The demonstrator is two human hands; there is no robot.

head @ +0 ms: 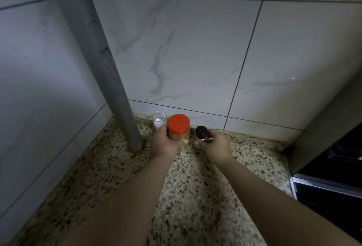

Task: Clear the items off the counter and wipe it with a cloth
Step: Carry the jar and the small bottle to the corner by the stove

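A jar with an orange lid [179, 125] stands on the speckled granite counter [109, 171] near the back wall. My left hand [163, 144] grips its body, thumb across the front. Right beside it is a small bottle with a black cap [201, 132]; my right hand [215, 145] holds it, fingers curled round its side. Behind the jar, partly hidden, a small clear glass jar with white contents [159, 120] sits against the wall.
A grey vertical pipe [109, 81] rises from the counter at the left of the jars. Marble-look tiled walls close the corner at the back and left. A dark appliance [331, 169] borders the counter on the right.
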